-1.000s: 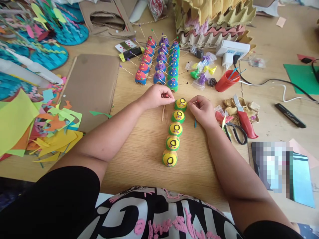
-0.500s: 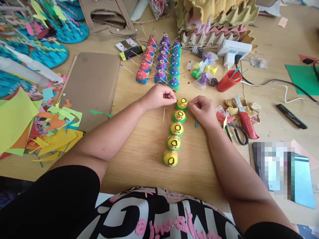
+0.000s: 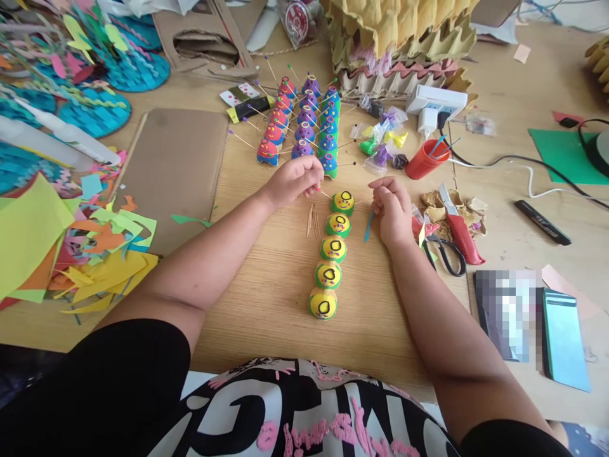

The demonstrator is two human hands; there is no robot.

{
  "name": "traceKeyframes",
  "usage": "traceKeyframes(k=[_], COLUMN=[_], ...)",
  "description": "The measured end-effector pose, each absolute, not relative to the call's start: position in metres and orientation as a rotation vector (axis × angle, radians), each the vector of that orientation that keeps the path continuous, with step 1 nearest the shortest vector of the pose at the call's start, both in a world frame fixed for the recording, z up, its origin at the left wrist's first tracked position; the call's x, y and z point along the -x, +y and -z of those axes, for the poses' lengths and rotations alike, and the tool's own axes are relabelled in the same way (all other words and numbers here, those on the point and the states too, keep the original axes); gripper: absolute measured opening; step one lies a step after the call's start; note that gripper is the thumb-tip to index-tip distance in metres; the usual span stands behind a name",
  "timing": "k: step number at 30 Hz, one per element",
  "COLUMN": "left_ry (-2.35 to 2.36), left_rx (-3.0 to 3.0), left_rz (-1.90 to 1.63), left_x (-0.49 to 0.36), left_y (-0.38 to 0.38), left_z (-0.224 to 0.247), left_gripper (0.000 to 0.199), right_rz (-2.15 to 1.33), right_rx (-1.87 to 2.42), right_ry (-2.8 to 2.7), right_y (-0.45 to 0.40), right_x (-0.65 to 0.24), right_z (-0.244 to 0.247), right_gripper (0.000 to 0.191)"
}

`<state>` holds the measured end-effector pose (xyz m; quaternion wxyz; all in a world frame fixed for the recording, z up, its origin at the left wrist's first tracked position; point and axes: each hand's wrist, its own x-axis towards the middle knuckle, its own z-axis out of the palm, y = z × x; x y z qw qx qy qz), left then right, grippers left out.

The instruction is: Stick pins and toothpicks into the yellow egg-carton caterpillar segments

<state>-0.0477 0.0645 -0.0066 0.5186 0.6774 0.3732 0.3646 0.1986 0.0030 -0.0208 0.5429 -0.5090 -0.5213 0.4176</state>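
Observation:
A segmented caterpillar [image 3: 333, 249], made of yellow and green painted egg-carton cups with black rings on top, stands upright on the table between my hands. My left hand [image 3: 295, 179] is closed in a pinch at the red tip of a toothpick [image 3: 326, 193] that reaches the left side of the far cup. On the other side, a second toothpick [image 3: 364, 201] runs from that cup to the curled fingers of my right hand [image 3: 392, 209]. Loose toothpicks [image 3: 313, 222] lie below my left hand. Close to my right wrist is a small blue stick [image 3: 368, 227].
Red, purple [image 3: 305, 130] and blue-green painted carton strips with pins stand beyond my hands. On the right are a red cup [image 3: 427, 158], a cutter [image 3: 461, 231], scissors [image 3: 450, 256] and a power strip [image 3: 438, 101]. Cardboard [image 3: 176, 165] and paper scraps [image 3: 109, 254] lie left.
Both hands have drawn slightly outward from the far cup, so more of each toothpick shows. The whole view has shifted a little.

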Motion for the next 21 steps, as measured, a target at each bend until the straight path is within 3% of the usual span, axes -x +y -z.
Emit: traceKeyframes(k=[7,11,17,21], left_ry=[1.117,1.212,1.322,1.306], left_rx=[-1.685,-1.754,-1.857,-1.916], left_rz=[-1.445,-1.507,-1.561,-1.584], left_x=[0.047,0.048,0.048,0.045], left_y=[0.061,0.06,0.063,0.049], left_z=[0.007,0.008,-0.01,-0.039], left_gripper=[0.057,0.062,0.074,0.057], right_rz=[-0.803,-0.674,-0.653,-0.536], right_rx=[1.151,1.193,1.12,1.092], right_ry=[-1.059,-1.024,-0.918,-0.884], right_y=[0.007,0.011,0.015,0.015], right_x=[-0.191,-0.19,-0.194,-0.197], right_z=[0.021,0.027,0.022,0.005], right_gripper=[0.01,0.004,0.014,0.023])
